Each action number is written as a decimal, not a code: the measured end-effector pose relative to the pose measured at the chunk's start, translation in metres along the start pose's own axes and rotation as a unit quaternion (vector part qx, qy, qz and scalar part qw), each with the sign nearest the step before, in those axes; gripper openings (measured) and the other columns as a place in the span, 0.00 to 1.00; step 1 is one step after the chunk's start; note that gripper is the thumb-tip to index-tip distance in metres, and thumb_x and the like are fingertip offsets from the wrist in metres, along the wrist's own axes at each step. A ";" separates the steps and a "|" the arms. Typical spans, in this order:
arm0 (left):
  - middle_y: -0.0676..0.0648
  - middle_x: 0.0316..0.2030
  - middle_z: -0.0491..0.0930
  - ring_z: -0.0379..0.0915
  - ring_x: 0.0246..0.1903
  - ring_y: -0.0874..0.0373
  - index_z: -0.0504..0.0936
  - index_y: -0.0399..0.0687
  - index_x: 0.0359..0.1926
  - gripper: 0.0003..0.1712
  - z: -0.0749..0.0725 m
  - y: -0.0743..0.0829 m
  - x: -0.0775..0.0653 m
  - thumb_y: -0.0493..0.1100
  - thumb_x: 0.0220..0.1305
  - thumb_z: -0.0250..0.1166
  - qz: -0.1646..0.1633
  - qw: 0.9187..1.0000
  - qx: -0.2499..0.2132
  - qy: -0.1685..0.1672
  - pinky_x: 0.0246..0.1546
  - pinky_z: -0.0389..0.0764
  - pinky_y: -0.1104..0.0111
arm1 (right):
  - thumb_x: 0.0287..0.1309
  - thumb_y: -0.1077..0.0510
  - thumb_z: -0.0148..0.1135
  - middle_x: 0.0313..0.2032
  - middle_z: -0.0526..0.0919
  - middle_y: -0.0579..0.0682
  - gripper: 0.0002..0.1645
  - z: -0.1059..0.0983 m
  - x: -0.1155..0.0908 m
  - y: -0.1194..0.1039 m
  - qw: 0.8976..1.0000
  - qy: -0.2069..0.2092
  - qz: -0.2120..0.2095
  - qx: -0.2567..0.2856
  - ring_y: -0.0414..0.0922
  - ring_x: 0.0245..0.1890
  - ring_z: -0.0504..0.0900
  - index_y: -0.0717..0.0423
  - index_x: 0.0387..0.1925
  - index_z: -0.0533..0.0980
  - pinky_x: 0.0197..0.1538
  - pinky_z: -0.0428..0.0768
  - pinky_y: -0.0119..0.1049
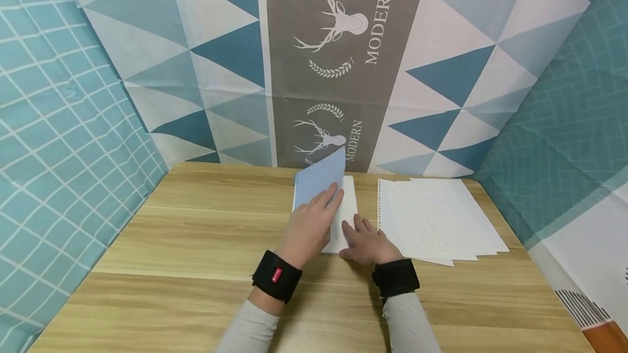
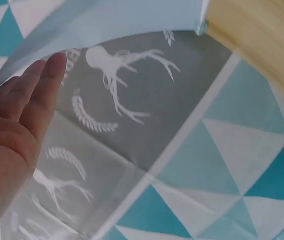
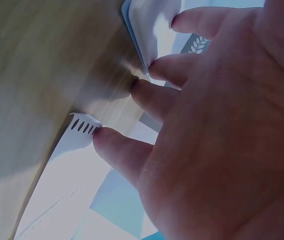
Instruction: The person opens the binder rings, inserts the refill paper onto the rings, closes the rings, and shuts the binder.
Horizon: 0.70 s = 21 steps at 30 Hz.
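Observation:
A spiral notebook [image 1: 350, 200] lies at the back middle of the wooden table. Its light blue cover [image 1: 314, 178] stands tilted up from the coil on the left. My left hand [image 1: 309, 227] touches the raised cover with nearly straight fingers. In the left wrist view the cover [image 2: 117, 22] runs along the fingertips, palm facing the camera. My right hand [image 1: 368, 241] spreads its fingers at the notebook's lower right corner. One finger reaches the hole-punched edge of a loose sheet [image 3: 67, 170] beside it.
Several loose white sheets [image 1: 441, 217] overlap in a fanned pile to the right. Behind the wooden table [image 1: 186, 244] hangs a patterned cloth [image 1: 221, 59]. A blue gridded cloth [image 1: 64, 124] borders the left side, and a teal one [image 1: 564, 140] the right.

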<state>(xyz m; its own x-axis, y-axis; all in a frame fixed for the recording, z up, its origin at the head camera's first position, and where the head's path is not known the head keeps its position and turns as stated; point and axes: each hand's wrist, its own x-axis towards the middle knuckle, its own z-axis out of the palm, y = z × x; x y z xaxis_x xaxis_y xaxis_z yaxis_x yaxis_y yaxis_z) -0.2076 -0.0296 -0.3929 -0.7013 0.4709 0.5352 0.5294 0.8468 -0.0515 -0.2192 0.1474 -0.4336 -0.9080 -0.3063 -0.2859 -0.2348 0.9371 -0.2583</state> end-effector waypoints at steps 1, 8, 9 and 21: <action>0.44 0.71 0.72 0.79 0.62 0.53 0.69 0.44 0.73 0.40 -0.003 -0.003 0.001 0.33 0.59 0.69 -0.004 1.000 -0.003 0.005 0.37 0.87 0.63 | 0.67 0.42 0.62 0.80 0.49 0.64 0.46 0.000 0.000 0.000 1.000 -0.001 0.000 0.001 0.65 0.80 0.50 0.53 0.78 0.57 0.72 0.57 0.71; 0.41 0.69 0.75 0.85 0.52 0.48 0.69 0.41 0.72 0.36 -0.023 -0.022 -0.001 0.29 0.62 0.62 -0.035 0.997 -0.056 0.045 0.26 0.84 0.66 | 0.67 0.43 0.63 0.80 0.49 0.64 0.46 0.000 0.002 0.001 1.000 -0.001 -0.005 0.009 0.65 0.79 0.50 0.54 0.78 0.57 0.72 0.56 0.73; 0.41 0.68 0.75 0.85 0.53 0.48 0.70 0.41 0.72 0.35 -0.026 -0.025 -0.002 0.29 0.63 0.62 -0.042 0.996 -0.064 0.047 0.26 0.84 0.65 | 0.67 0.43 0.63 0.80 0.49 0.64 0.46 0.001 0.002 0.001 1.000 -0.001 -0.005 0.011 0.66 0.79 0.50 0.55 0.78 0.57 0.72 0.56 0.73; 0.36 0.61 0.81 0.85 0.53 0.43 0.77 0.34 0.65 0.29 -0.050 -0.058 -0.013 0.28 0.61 0.62 -0.108 0.987 -0.106 0.062 0.42 0.87 0.56 | 0.66 0.44 0.64 0.80 0.49 0.65 0.47 0.002 0.003 0.001 1.000 0.005 -0.007 0.027 0.66 0.79 0.49 0.56 0.78 0.58 0.72 0.54 0.73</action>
<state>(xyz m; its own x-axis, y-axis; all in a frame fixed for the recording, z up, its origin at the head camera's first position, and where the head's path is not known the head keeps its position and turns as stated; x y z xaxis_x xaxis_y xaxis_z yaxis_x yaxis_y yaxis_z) -0.2053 -0.0971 -0.3546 -0.7524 0.2401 0.6134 0.4711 0.8470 0.2463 -0.2215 0.1472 -0.4361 -0.9083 -0.3168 -0.2731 -0.2282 0.9226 -0.3111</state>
